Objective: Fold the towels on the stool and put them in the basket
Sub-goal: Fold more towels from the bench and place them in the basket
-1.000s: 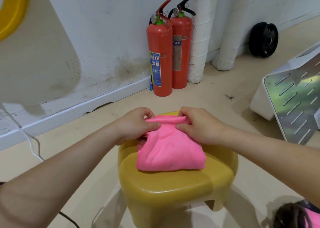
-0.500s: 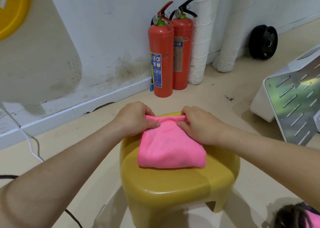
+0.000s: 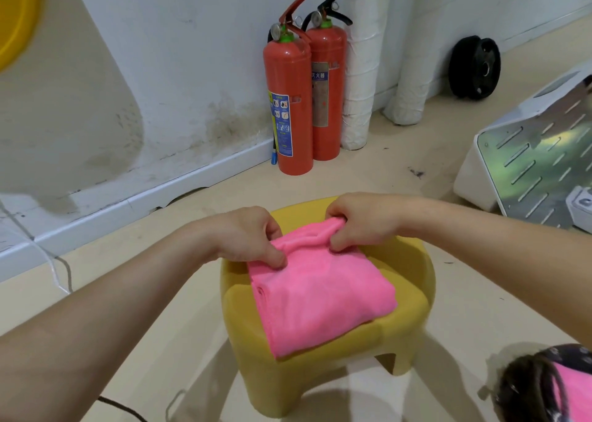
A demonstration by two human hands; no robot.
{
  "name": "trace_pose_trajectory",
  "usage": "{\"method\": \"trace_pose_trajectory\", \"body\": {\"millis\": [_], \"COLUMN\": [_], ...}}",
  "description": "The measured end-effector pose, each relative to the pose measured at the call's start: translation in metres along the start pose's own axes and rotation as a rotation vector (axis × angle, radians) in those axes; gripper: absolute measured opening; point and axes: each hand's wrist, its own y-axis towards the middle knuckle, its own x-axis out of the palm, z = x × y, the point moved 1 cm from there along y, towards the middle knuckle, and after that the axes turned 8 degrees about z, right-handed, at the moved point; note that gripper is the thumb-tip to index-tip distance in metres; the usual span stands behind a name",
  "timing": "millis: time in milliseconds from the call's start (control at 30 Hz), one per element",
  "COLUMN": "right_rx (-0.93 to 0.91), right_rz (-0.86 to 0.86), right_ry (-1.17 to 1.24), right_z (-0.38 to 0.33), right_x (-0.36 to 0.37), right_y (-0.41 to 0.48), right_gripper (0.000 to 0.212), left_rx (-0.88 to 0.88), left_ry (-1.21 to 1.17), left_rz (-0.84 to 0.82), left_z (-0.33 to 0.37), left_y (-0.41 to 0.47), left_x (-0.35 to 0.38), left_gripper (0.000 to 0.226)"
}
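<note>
Far edge of pink towel (image 3: pixel 320 293), flat 0.5 s ago, now bunched into a raised ridge; folded body lies skewed on yellow stool (image 3: pixel 413 261).
Left hand (image 3: pixel 246 239): fingers curled, pinching ridge's left end.
Right hand (image 3: pixel 362 223): fingers curled, pinching its right end.
Dark basket (image 3: pixel 519 380), lower right near stool, holds 1 more pink cloth (image 3: pixel 573 389).

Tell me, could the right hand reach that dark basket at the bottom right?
Probably yes: the dark round basket sits low beside the yellow plastic stool with nothing between, though the right hand now pinches the pink fleece towel.
</note>
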Motion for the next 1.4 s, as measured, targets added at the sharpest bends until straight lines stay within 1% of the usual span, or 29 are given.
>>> {"method": "trace_pose_trajectory", "body": {"millis": [67,100,167,200,233,267,300,333,367,433,500,600,667,733,767,800,834,867,900,934,967,1000,1034,1067,1100,1167,1267,1334,1400], "right_rx": [0.010,0.001,-0.094,-0.176,-0.272,-0.367,-0.448,-0.507,-0.545,-0.580,-0.593,-0.580,-0.505,-0.396,-0.336,-0.299,-0.283,-0.289,-0.310,-0.332,-0.352,-0.364,-0.360,-0.335,-0.295,-0.232,-0.211,-0.179,-0.079], "right_rz": [0.101,0.220,0.590,0.766,0.887,0.949,0.963,0.944,0.904,0.765,0.577,0.393,0.273,0.082,0.006,-0.012,0.038,0.156,0.307,0.437,0.515,0.538,0.513,0.460,0.398,0.292,0.298,0.356,0.449], "right_ry": [0.090,0.155,0.211,0.189,0.143,0.077,-0.003,-0.091,-0.187,-0.380,-0.481,-0.447,-0.367,-0.283,-0.206,-0.108,-0.023,0.011,-0.027,-0.105,-0.190,-0.270,-0.331,-0.365,-0.372,-0.337,-0.229,-0.059,0.209], "right_z": [-0.004,-0.005,-0.008,-0.010,-0.011,-0.011,-0.010,-0.008,-0.004,0.008,0.020,0.026,0.023,0.017,0.014,0.011,0.009,0.009,0.008,0.009,0.009,0.010,0.013,0.018,0.024,0.032,0.035,0.033,0.034], "right_x": [-0.010,-0.017,-0.035,-0.043,-0.048,-0.049,-0.047,-0.042,-0.034,-0.013,0.010,0.031,0.028,0.018,0.012,0.007,0.003,0.001,0.002,0.006,0.013,0.022,0.031,0.039,0.044,0.048,0.047,0.044,0.040], "right_y": [-0.003,-0.005,-0.007,-0.008,-0.011,-0.013,-0.015,-0.017,-0.018,-0.022,-0.026,-0.032,-0.036,-0.041,-0.044,-0.046,-0.047,-0.045,-0.044,-0.043,-0.043,-0.042,-0.041,-0.040,-0.039,-0.038,-0.032,-0.027,-0.020], "right_gripper": [0.011,0.011,0.017,0.019,0.020,0.021,0.022,0.023,0.021,0.012,0.016,0.028,0.025,0.015,0.015,0.019,0.023,0.026,0.029,0.034,0.043,0.052,0.061,0.067,0.072,0.079,0.073,0.071,0.070], "left_rx": [0.036,0.086,0.234,0.323,0.414,0.498,0.566,0.613,0.634,0.641,0.628,0.537,0.457,0.379,0.348,0.342,0.370,0.427,0.496,0.562,0.609,0.618,0.593,0.544,0.487,0.446,0.482,0.548,0.631], "left_ry": [-0.155,-0.253,-0.409,-0.398,-0.299,-0.153,-0.013,0.090,0.147,0.204,0.287,0.350,0.314,0.229,0.174,0.130,0.100,0.089,0.105,0.137,0.194,0.278,0.360,0.428,0.478,0.536,0.533,0.506,0.489], "left_rz": [0.146,0.283,0.638,0.811,0.949,1.037,1.069,1.049,0.983,0.796,0.578,0.288,0.144,-0.027,-0.073,-0.054,0.052,0.220,0.390,0.501,0.535,0.499,0.434,0.368,0.309,0.255,0.271,0.357,0.488], "left_z": [0.000,0.002,0.007,0.010,0.012,0.014,0.013,0.009,0.005,-0.003,-0.005,-0.001,0.004,0.008,0.010,0.013,0.015,0.018,0.019,0.020,0.020,0.019,0.017,0.014,0.011,0.009,0.010,0.010,0.012], "left_y": [-0.003,-0.004,-0.007,-0.008,-0.010,-0.011,-0.011,-0.009,-0.008,-0.007,-0.008,-0.011,-0.015,-0.021,-0.023,-0.023,-0.021,-0.018,-0.016,-0.014,-0.012,-0.011,-0.011,-0.011,-0.011,-0.011,-0.011,-0.013,-0.017], "left_x": [-0.007,-0.014,-0.029,-0.036,-0.040,-0.041,-0.038,-0.032,-0.024,-0.003,0.017,0.029,0.022,0.013,0.008,0.005,0.003,0.002,0.004,0.009,0.016,0.026,0.038,0.049,0.058,0.069,0.068,0.066,0.066], "left_gripper": [0.016,0.014,0.017,0.022,0.022,0.020,0.019,0.019,0.020,0.020,0.020,0.024,0.023,0.018,0.019,0.021,0.022,0.023,0.023,0.028,0.042,0.058,0.073,0.084,0.088,0.086,0.084,0.077,0.066]}}
